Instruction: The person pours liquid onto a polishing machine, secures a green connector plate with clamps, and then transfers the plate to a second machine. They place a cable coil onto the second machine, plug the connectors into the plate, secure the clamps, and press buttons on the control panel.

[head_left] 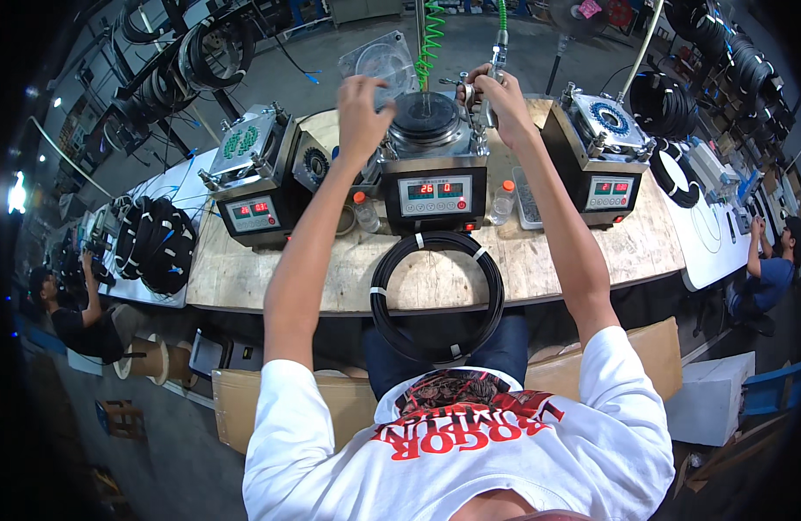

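My left hand (pixel 364 117) is raised with its fingers apart, beside the clear round cover (pixel 385 68) of the middle machine. Nothing shows in its grip, and its fingertips look slightly blurred. My right hand (pixel 507 106) is closed around a metal air blow gun (pixel 499 59), which hangs on a green coiled hose (pixel 502 16). Between my hands stands the middle polishing-type machine (pixel 431 165), with a black round disc (pixel 425 113) on top and a lit display on its front. A coil of black cable (pixel 380 304), tied with white bands, leans over the table's front edge at my lap.
Similar machines stand left (pixel 253 178), with green parts on top, and right (pixel 596 161), with a blue ring. Two orange-capped bottles (pixel 366 213) flank the middle machine. A clear tub (pixel 527 198) sits by the right one. Co-workers sit far left (pixel 83 304) and far right (pixel 761 278).
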Demonstrator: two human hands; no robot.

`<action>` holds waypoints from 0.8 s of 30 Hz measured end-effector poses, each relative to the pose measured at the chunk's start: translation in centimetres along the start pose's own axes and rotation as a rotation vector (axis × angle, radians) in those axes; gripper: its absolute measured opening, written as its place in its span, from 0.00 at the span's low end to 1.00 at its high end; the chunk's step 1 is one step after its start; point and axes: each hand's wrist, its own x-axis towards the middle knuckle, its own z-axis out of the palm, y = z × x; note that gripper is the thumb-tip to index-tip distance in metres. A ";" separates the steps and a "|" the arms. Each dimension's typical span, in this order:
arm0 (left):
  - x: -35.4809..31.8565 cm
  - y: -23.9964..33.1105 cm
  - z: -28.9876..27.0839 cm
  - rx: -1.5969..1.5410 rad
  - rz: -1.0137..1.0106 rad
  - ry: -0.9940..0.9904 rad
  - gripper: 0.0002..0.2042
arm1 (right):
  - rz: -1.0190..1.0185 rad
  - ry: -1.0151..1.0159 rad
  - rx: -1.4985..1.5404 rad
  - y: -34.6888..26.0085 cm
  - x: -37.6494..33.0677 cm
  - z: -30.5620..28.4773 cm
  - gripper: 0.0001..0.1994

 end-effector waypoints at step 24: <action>2.3 0.4 0.7 0.428 0.541 -0.807 0.17 | 0.010 0.027 -0.004 1.9 -0.2 1.2 0.06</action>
